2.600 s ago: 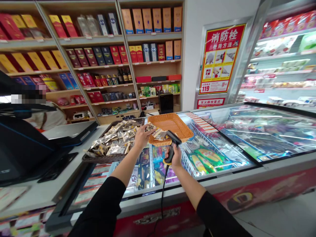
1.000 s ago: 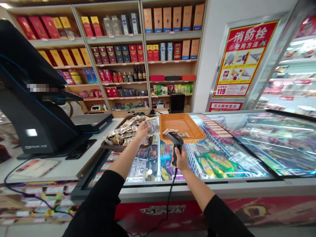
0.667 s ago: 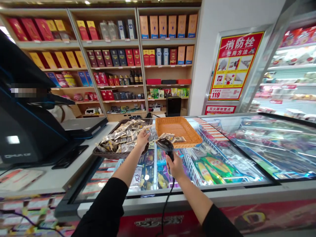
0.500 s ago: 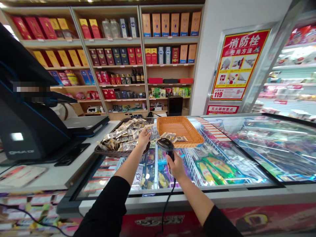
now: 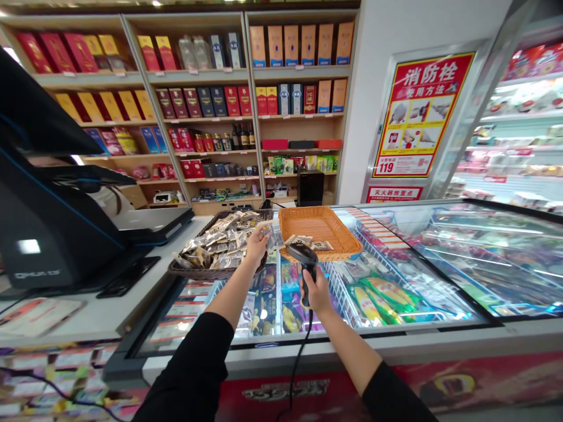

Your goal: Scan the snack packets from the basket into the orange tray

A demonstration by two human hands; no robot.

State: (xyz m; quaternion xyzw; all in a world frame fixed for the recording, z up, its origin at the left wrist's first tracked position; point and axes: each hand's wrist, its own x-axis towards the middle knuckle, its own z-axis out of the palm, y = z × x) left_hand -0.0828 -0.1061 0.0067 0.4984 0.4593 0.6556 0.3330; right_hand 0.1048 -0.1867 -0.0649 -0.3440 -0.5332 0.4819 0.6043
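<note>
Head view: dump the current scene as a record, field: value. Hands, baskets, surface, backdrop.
Left hand: holds a small clear-and-beige plastic packet
Right hand: grips a black pistol-shaped handheld scanner
Basket 1: dark brown rectangular woven basket, heaped with similar packets
Basket 2: orange rectangular woven basket, a few more packets along its near side
Surface: white-framed glass-topped freezer, under the orange basket
Backdrop: pale wooden shelves with boxes and dark bottles

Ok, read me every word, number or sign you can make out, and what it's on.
"消防栓": red-and-yellow poster
"使用方法": same poster
"119": same poster
"灭火器放置点": sign below
Too small or blurred to read surely: packets, black machine logo, freezer front lettering, shelf boxes, remaining poster print.
</note>
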